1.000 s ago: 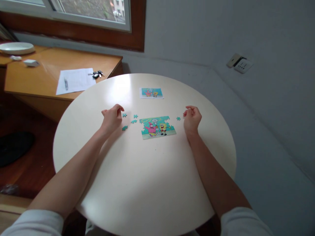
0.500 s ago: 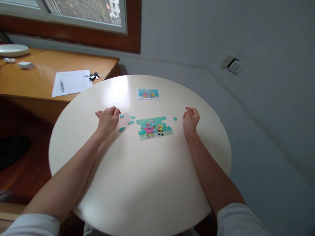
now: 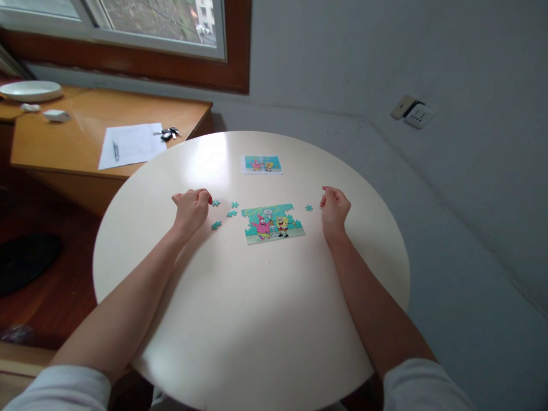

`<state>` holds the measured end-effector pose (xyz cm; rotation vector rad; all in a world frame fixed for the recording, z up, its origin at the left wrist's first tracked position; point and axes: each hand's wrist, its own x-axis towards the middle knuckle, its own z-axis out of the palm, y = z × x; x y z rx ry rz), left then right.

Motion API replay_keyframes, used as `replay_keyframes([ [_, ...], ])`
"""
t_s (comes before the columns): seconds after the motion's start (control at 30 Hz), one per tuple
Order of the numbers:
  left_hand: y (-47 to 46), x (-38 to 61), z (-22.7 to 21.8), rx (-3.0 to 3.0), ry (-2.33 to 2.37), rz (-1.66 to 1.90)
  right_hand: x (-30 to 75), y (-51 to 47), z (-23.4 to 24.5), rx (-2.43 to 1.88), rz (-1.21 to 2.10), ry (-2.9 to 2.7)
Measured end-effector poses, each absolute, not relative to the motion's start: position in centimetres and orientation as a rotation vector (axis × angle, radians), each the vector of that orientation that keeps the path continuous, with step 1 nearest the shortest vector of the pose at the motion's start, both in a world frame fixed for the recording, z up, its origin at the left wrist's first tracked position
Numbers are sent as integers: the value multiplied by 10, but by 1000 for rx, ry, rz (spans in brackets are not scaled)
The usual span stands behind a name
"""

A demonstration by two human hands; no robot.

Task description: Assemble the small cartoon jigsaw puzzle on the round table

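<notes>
A partly assembled cartoon jigsaw puzzle [image 3: 274,224] lies in the middle of the round white table, with gaps along its left side and upper right. My left hand [image 3: 192,210] rests curled in a loose fist to its left, right beside a small teal puzzle piece [image 3: 216,203]. Several more loose pieces, among them one puzzle piece [image 3: 216,225] nearer me, lie between that hand and the puzzle. On the other side my right hand [image 3: 335,209] is also curled closed on the table. A single loose piece [image 3: 309,208] lies just left of it. Nothing shows in either hand.
Behind the puzzle lies a printed reference picture [image 3: 262,164]. A wooden desk [image 3: 85,114] adjoins at the left, bearing a paper sheet [image 3: 132,145], a pen and keys [image 3: 168,133]. A wall with a socket [image 3: 419,115] stands at the right.
The whole view has shifted slightly, so everything appears a little further right. Both hands stay closed in nearly the same places, and the puzzle and loose pieces look unchanged.
</notes>
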<state>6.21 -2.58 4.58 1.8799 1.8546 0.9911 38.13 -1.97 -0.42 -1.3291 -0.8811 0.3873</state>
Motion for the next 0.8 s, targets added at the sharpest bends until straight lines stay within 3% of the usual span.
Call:
replay_keyframes([
  [0.5, -26, 57, 52, 1851, 1955, 1142, 379, -25, 1, -1356, 405, -926],
  [0.8, -15, 48, 42, 1738, 1795, 1436, 379, -26, 0, -1345, 399, -922],
])
